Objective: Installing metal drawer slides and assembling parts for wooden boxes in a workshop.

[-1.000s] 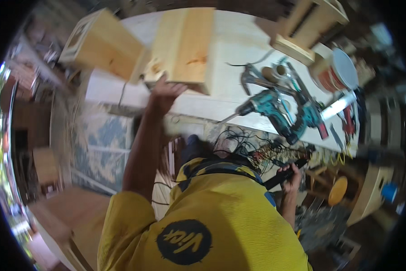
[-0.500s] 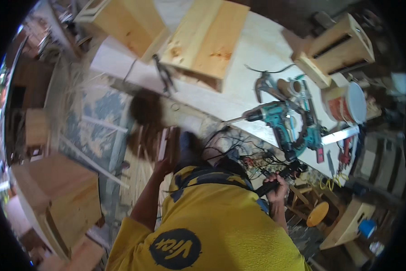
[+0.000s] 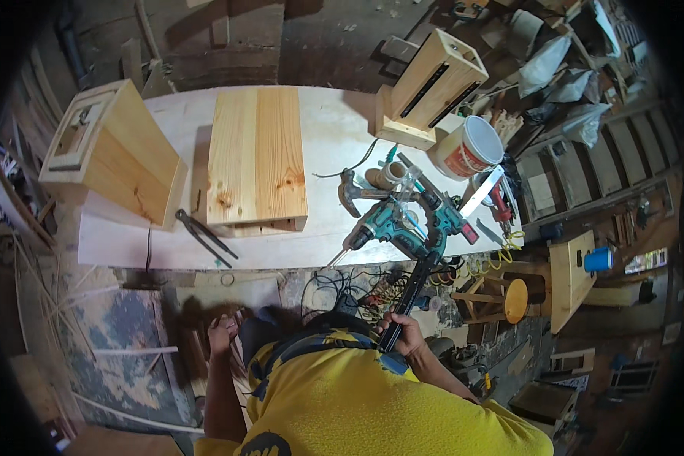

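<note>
One black rail (image 3: 412, 296) gripped in my right hand (image 3: 406, 335), left hand (image 3: 222, 333) loosely open and seemingly empty, so I'd keep the far end clear of that teal drill (image 3: 392, 229)

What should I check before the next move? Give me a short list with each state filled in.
1. Right hand gripping the rail: ok, fingers wrapped around its near end.
2. Rail's far end free of the left drill: cannot tell; they meet or overlap in this view.
3. Left hand empty: cannot tell; its fingers are curled beside wood strips.
4. Middle box resting on the table: ok.
5. Pincers out of the hands: ok, lying on the table left of the middle box's near end.
6. Left drill's bit turned away from the person's side: not ok; it points toward the table's near edge.
</note>
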A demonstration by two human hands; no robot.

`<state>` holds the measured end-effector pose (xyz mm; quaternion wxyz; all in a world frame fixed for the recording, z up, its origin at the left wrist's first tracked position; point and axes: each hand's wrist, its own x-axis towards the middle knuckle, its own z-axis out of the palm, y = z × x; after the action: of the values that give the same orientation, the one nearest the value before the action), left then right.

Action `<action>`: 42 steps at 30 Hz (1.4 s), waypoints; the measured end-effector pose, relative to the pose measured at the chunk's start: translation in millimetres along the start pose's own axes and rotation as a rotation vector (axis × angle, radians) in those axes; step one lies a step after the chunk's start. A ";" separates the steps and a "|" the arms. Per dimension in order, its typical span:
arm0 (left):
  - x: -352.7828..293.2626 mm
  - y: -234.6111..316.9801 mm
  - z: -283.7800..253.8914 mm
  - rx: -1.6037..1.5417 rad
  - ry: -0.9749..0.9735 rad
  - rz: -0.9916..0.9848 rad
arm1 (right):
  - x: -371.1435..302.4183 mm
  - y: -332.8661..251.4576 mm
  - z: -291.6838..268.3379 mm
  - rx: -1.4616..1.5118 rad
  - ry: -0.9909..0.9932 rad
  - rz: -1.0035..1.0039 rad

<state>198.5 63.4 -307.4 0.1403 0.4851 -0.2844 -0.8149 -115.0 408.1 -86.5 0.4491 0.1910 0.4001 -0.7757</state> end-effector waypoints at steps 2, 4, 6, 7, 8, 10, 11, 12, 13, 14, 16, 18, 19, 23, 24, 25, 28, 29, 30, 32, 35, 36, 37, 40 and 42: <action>-11.8 42.2 46.5 -0.033 -0.115 0.005 | -5.8 6.0 1.7 0.048 0.009 -0.020; -16.0 60.8 73.3 0.203 0.152 0.025 | -9.0 8.7 -0.7 0.084 0.003 -0.011; -7.5 65.9 77.0 0.220 0.166 0.025 | -8.4 7.4 -10.8 0.110 0.015 -0.016; -6.7 68.4 79.1 0.227 0.150 0.019 | -9.1 4.6 -6.6 0.058 0.040 -0.072; -6.2 69.6 81.1 0.232 0.136 0.013 | -11.7 -1.8 -3.3 0.062 0.041 -0.075; -4.2 65.1 82.5 0.218 0.115 0.017 | -16.9 -22.9 3.8 -0.194 0.231 -0.134; -3.4 64.4 84.8 0.201 0.096 0.020 | -13.7 -33.1 0.8 -0.267 0.327 -0.189; -4.0 63.3 87.5 0.210 0.096 0.026 | -12.9 -47.8 -1.2 -0.427 0.407 -0.268; -8.2 62.4 92.1 0.191 0.101 0.015 | -12.8 -67.9 -1.0 -0.672 0.506 -0.283; -12.6 63.0 100.0 0.177 0.101 0.001 | -2.7 -86.2 -29.1 -0.877 0.489 -0.364; -16.0 59.6 108.8 0.173 0.139 -0.006 | 11.0 -127.1 -49.5 -1.164 0.506 -0.472; -2.6 37.2 89.3 0.087 -0.088 0.044 | 24.9 -170.5 -58.7 -1.226 0.509 -0.499; 17.8 15.9 62.2 -0.027 -0.328 0.090 | 39.2 -188.3 -76.9 -1.383 0.568 -0.669; -47.0 25.3 152.9 0.279 0.175 -0.002 | 72.1 -262.2 -74.2 -1.806 0.717 -0.660; -43.9 18.1 153.8 0.293 0.196 -0.014 | 80.8 -280.9 -76.8 -1.745 0.711 -0.501; -44.8 9.1 153.5 0.344 0.215 -0.041 | 82.8 -291.8 -57.8 -1.813 0.663 -0.631; -41.4 -1.7 160.2 0.441 0.148 -0.007 | 113.0 -333.7 -97.5 -1.799 0.561 -0.665; -41.7 -1.6 166.8 0.464 0.176 -0.001 | 118.2 -344.5 -100.8 -1.846 0.543 -0.663; -46.2 -1.2 171.7 0.485 0.214 0.005 | 125.0 -353.7 -98.6 -1.891 0.511 -0.663; -65.6 2.0 194.3 0.453 0.304 0.002 | 130.8 -366.8 -67.9 -1.909 0.463 -0.487; -98.9 -7.7 212.0 0.414 0.437 -0.015 | 166.4 -381.7 -63.9 -2.091 0.359 -0.554; -110.7 -14.2 213.6 0.407 0.488 -0.027 | 179.9 -384.5 -63.2 -2.129 0.326 -0.589; -121.0 -21.7 210.8 0.425 0.518 -0.084 | 189.9 -389.7 -62.4 -2.081 0.284 -0.577; -143.2 -47.7 211.5 0.412 0.599 -0.125 | 211.6 -404.2 -55.6 -2.070 0.283 -0.480; -163.1 -66.4 207.8 0.363 0.671 -0.166 | 228.4 -415.3 -61.5 -2.127 0.104 -0.609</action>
<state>100.7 266.8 -154.9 0.0709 0.7630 -0.3222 -0.5559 -591.4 447.3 -87.1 0.1571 -0.3661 0.9112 -0.1053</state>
